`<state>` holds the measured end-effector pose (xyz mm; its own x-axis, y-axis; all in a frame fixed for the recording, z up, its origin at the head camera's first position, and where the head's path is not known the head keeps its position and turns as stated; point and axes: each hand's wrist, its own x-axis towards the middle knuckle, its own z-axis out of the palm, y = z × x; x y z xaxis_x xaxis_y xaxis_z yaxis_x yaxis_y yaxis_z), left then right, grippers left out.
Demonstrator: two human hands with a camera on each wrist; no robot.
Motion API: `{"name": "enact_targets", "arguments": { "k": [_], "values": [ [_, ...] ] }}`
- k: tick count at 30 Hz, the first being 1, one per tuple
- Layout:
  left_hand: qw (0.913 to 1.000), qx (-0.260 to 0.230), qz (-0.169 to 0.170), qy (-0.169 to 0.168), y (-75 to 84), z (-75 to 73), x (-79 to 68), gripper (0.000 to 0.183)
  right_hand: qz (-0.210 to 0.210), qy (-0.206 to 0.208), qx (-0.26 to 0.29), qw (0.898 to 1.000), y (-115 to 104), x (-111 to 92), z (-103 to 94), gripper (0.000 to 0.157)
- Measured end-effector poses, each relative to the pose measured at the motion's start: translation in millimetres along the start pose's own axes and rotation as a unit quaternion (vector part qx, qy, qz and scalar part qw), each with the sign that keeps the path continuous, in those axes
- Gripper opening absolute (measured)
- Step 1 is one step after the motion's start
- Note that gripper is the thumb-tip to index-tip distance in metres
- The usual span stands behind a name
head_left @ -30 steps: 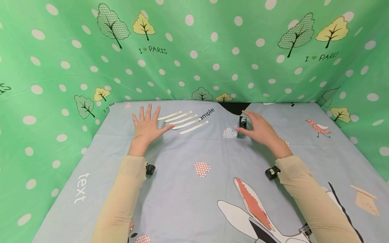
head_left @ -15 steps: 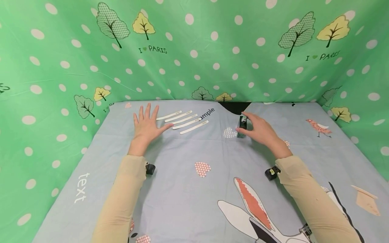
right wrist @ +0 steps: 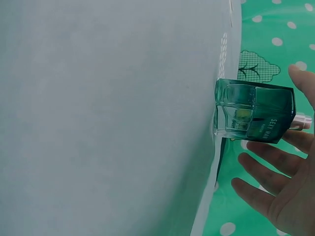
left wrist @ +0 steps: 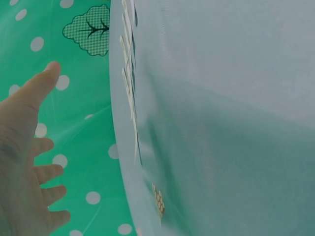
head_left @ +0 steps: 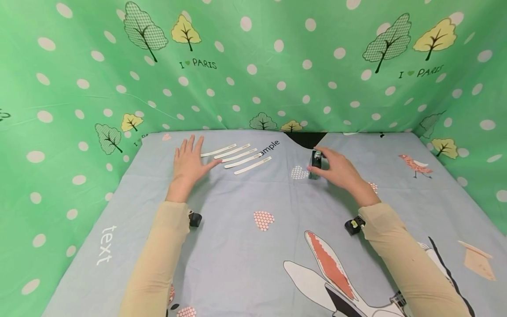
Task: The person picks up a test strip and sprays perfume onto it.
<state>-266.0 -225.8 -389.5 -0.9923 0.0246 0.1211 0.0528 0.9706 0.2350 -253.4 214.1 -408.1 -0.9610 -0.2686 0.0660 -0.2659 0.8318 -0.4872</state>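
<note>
Several slim white paper strips (head_left: 248, 166) with small print at one end lie fanned on the patterned cloth. Just left of them is my left hand (head_left: 188, 165), fingers straight and thumb out toward the strips' near ends. In the left wrist view the strips (left wrist: 129, 73) appear edge-on, apart from that hand. A green glass perfume bottle (right wrist: 253, 110) with a silver spray top (right wrist: 301, 121) stands upright on the cloth. My right hand (head_left: 340, 169) is spread around the bottle. In the right wrist view its thumb (right wrist: 304, 81) stands off the glass and its fingers are loosely extended.
A blue-grey printed cloth (head_left: 237, 259) covers the table. A green dotted curtain (head_left: 245, 48) hangs right behind its far edge and along both sides. Each wrist carries a small black camera (head_left: 195, 219).
My left hand has drifted slightly left, and its fingers have come closer together. The right hand and the bottle have hardly moved; the strips lie as before.
</note>
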Motion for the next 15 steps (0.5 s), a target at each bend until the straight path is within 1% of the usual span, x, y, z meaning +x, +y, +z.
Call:
{"name": "enact_targets", "arguments": {
  "k": [9,15],
  "values": [
    [1.0000,0.005,-0.002,0.002,-3.2,-1.0,6.4,0.092,0.000,0.003,0.010,1.000,-0.2,0.1,1.0,0.078],
    [0.9999,-0.011,-0.006,0.003,-3.9,-2.4,8.6,0.087,0.001,0.003,0.012,1.000,0.3,-0.4,1.4,0.075]
  ]
}}
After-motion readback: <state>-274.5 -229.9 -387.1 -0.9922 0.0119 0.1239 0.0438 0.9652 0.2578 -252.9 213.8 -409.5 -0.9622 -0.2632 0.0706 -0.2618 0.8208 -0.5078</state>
